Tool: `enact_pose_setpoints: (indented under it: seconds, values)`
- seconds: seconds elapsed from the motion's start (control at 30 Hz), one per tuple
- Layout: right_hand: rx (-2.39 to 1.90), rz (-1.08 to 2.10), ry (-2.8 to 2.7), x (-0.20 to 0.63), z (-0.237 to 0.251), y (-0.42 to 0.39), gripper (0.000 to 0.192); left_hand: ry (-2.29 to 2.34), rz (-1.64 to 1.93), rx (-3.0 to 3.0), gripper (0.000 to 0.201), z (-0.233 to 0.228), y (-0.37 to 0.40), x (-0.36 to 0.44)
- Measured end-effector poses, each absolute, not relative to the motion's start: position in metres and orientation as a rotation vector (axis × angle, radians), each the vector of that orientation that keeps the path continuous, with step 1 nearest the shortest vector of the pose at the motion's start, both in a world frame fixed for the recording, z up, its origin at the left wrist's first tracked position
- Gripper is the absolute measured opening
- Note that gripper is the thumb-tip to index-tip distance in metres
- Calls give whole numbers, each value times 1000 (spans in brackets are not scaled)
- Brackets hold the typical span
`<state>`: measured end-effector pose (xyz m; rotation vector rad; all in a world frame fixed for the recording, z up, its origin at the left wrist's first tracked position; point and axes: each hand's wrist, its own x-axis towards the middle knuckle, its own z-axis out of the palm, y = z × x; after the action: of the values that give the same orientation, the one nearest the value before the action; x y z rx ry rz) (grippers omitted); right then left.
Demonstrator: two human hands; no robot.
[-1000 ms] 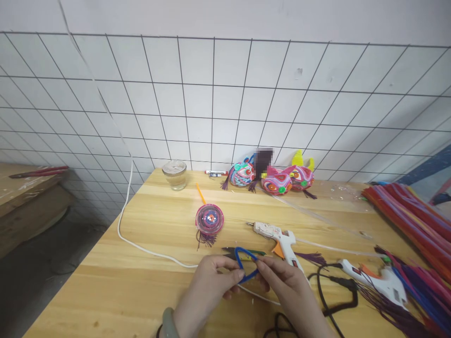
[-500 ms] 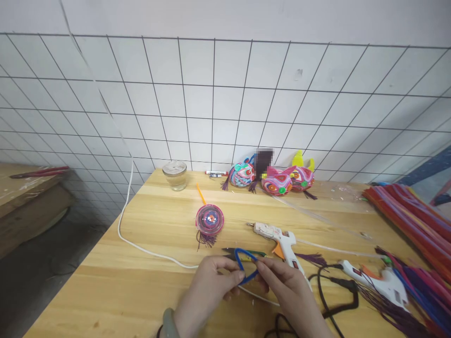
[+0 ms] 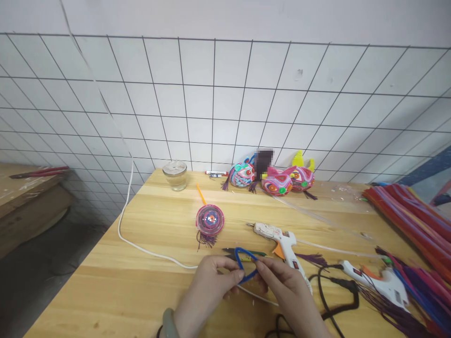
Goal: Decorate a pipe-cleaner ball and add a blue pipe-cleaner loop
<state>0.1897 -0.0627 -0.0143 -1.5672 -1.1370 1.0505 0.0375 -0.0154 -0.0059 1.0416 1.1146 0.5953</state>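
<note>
Near the front edge of the bench (image 3: 116, 286), the left hand (image 3: 206, 293) and right hand (image 3: 289, 291) are both pinching a blue wire loop (image 3: 245, 265), just beside a white glue gun (image 3: 282, 241).

Bright, even light; soft shadows; wide-angle bending at edges.
</note>
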Motion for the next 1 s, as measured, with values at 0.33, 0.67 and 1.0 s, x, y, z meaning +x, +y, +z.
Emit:
enact_pose_setpoints:
  seconds: [0.33,0.67,1.0]
  values:
    - [-1501,1064,-1092,187,-15,-63,31,1161,635,1148,20,-6,-11,34]
    - [-1504,1069,-1082,186,-16,-62,32,1115,670,1229,18,-9,-11,33]
    - [-1506,1107,-1064,188,-17,-62,31,1050,659,1248,34,-3,-11,32]
